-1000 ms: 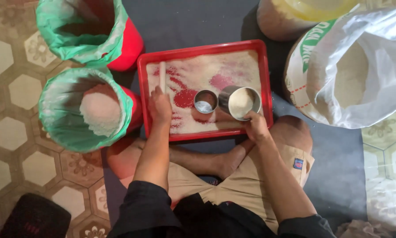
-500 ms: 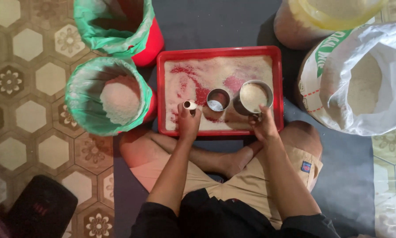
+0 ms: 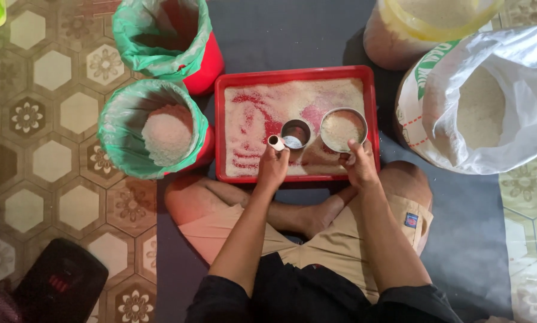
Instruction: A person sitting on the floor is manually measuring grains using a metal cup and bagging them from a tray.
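A red rectangular tray (image 3: 295, 74) lies on the floor in front of my crossed legs, thinly covered with white grain. My left hand (image 3: 272, 168) is closed around a short pale stick (image 3: 276, 142), held upright over the tray's near edge. Just right of it stands a small metal cup (image 3: 296, 133). My right hand (image 3: 359, 164) grips the near rim of a wider metal cup (image 3: 343, 128) filled with white grain.
A green-lined red bucket (image 3: 153, 128) holding white grain sits left of the tray, with another green-lined red bucket (image 3: 163, 36) behind it. A large open white sack of grain (image 3: 490, 101) stands at the right. A yellow-rimmed container (image 3: 424, 24) is at the top.
My left hand lifted the pale stick off the tray's left side and brought it toward the small cup. The right hand stays on the wider cup. The camera view shifted.
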